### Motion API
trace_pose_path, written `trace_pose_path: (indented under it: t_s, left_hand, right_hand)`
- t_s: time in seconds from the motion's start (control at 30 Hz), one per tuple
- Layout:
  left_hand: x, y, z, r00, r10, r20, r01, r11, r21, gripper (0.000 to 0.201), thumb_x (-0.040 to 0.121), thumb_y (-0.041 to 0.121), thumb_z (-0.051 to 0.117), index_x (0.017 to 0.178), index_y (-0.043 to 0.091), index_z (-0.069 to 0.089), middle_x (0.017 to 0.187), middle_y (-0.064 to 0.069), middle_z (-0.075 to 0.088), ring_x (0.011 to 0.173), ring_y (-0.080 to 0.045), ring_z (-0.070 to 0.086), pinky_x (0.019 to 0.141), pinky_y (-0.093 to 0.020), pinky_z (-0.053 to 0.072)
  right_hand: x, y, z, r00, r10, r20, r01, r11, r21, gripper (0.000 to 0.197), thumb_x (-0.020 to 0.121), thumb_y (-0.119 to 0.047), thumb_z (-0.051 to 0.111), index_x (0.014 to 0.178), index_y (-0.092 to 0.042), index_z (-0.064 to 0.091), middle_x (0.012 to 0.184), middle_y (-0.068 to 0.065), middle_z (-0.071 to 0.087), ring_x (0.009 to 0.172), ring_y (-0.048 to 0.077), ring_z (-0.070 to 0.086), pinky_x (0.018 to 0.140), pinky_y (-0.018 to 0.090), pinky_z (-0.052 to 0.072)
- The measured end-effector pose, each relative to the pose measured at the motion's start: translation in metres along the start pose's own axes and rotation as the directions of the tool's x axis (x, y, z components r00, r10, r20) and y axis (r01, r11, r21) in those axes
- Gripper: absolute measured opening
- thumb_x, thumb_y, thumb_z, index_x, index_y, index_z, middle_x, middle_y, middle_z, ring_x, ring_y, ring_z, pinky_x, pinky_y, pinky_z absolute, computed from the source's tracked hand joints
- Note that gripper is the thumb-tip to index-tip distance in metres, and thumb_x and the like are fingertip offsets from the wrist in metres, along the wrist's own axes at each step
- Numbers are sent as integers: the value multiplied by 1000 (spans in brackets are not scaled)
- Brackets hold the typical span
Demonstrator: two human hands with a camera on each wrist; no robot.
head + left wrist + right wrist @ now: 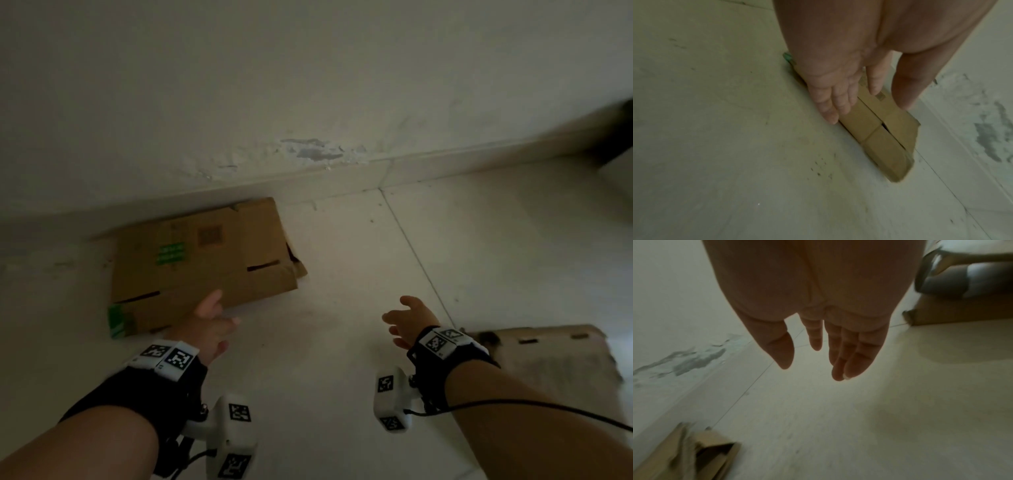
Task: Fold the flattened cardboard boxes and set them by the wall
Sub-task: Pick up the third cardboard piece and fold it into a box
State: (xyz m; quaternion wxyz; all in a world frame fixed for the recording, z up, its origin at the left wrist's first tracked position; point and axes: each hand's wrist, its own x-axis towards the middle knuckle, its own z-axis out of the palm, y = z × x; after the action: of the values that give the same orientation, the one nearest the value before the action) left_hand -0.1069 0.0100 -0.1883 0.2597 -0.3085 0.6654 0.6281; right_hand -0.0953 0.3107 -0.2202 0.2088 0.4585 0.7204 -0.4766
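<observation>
Placement step, frame centre-left: my left hand (209, 322) presses flat-fingered on folded cardboard (202, 253) by wall (239, 85); right hand (407, 318) slack, empty; next, 1 flattened box (548, 356) lower right needs folding.

Black wrist straps (171, 387) bearing white blocks with black square markers; white camera units (392, 399) beneath; thin black cable (513, 404) trailing.

Folded box (202, 260) against wall (239, 85); left hand (209, 325) seemingly touching edge.
</observation>
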Motion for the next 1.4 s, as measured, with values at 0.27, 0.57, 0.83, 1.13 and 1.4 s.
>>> trace_pose_path:
  t_s: [0.27,0.57,0.83,1.13,1.4]
  left_hand:
    - [-16,-4,76,986,3,165,-19,996,93,62,91,-1,48,147,21,30,156,-7,27,136,-27,36,91,-34,35]
    - [-33,-12,121,968,-12,252,-41,978,205,62,89,1,51,144,23,34,154,-7,31,135,-27,38,100,-38,36]
    - [-34,-15,123,971,-26,236,-33,969,245,60,89,3,53,143,25,37,153,-6,33,134,-25,39,98,-37,37]
    - [-34,-16,116,975,-18,222,-45,961,274,57,89,9,55,142,25,39,151,-6,36,131,-25,43,98,-38,39]
    - [-34,-20,115,979,-11,204,-55,948,315,55,89,11,55,140,25,41,149,-7,38,129,-25,45,98,-38,42]
  right_hand:
    - [8,51,-80,985,-41,-167,-34,905,-423,60,83,-20,61,138,-13,39,136,18,43,115,34,51,85,31,43]
    - [18,66,-113,948,-229,-222,-10,674,-739,43,82,-15,51,125,-18,47,137,10,32,126,34,37,99,41,42]
    - [14,72,-122,959,-87,-268,-175,562,-808,46,93,-36,39,139,-34,39,159,8,-11,144,38,-3,112,50,20]
    - [19,73,-112,933,-72,-353,-275,490,-827,58,92,-30,39,146,-13,26,156,19,-13,142,45,2,114,53,15]
    - [30,61,-125,909,-30,-417,-354,473,-807,73,95,-51,22,148,-2,16,158,19,2,141,41,16,114,48,17]
